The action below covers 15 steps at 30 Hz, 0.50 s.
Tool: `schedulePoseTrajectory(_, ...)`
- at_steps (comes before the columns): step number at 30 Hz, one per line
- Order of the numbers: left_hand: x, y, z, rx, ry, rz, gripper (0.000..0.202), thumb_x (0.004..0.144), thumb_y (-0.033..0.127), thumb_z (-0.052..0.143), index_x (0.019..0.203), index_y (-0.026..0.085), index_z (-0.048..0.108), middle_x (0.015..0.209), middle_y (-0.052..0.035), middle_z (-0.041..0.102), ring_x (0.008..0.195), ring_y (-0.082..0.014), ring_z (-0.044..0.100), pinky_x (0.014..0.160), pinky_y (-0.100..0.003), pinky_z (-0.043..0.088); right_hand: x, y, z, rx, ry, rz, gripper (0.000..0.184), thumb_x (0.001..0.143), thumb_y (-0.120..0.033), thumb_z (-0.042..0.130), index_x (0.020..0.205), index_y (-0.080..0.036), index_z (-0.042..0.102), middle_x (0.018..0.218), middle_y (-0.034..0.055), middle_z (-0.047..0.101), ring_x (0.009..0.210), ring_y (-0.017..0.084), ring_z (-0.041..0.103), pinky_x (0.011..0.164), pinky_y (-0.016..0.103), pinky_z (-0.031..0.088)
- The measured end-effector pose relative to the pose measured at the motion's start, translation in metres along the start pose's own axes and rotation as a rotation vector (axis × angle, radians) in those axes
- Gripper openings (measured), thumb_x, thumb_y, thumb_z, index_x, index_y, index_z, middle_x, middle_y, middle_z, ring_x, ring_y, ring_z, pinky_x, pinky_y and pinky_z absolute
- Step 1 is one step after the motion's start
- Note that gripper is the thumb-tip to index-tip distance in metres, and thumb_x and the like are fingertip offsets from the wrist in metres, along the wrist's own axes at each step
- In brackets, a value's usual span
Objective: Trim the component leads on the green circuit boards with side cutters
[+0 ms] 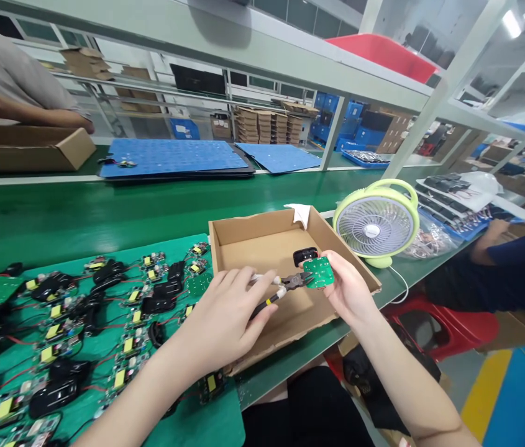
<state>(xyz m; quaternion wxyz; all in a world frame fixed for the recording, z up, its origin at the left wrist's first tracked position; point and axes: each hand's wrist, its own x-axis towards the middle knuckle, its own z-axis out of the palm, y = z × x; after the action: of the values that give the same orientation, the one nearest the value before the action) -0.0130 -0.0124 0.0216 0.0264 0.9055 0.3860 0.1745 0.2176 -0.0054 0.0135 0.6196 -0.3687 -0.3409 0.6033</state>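
My left hand point(237, 304) is wrapped round the handles of a pair of cutting pliers point(294, 282). The jaws point right and meet the near edge of a small green circuit board point(319, 273); whether they grip anything there I cannot tell. My right hand point(348, 288) pinches that board by its right side, solder side facing me. Just behind the board is a black plastic housing point(305, 255), partly hidden. Both hands are above an open cardboard box point(262, 242).
Circuit boards wired to black housings point(59, 388) cover a green mat point(210, 422) at left. A green fan point(371, 230) stands right of the box. Blue sheets point(178, 155) lie on the ledge behind. A person in a grey shirt point(15, 74) is at far left, another in dark clothing at right.
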Motion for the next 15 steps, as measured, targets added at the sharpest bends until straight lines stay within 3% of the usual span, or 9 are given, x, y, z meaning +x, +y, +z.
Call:
schedulePoseTrajectory(9,0.005,-0.009,0.005,-0.437,-0.145,-0.115,0.05,0.101,0.048,0.04,0.141,0.021,0.053,0.126,-0.0131,0.056,0.12,-0.0318,0.051,0.105,-0.051,0.042,-0.002,0.015,-0.007,0.059,0.04,0.005,0.03,0.069,-0.042,0.09,0.077,-0.019,0.073,0.079,0.0042,0.077,0.071,0.017,0.072,0.061,0.021,0.057)
schedulePoseTrajectory(15,0.007,-0.01,0.004,-0.601,-0.155,-0.166,0.046,0.097,0.046,0.049,0.137,0.023,0.058,0.126,-0.0109,0.057,0.123,-0.0304,0.052,0.11,-0.051,0.039,-0.005,0.013,-0.004,0.071,0.042,0.051,0.033,0.065,-0.042,0.093,0.077,-0.018,0.074,0.082,0.0062,0.078,0.072,0.017,0.072,0.059,0.02,0.057)
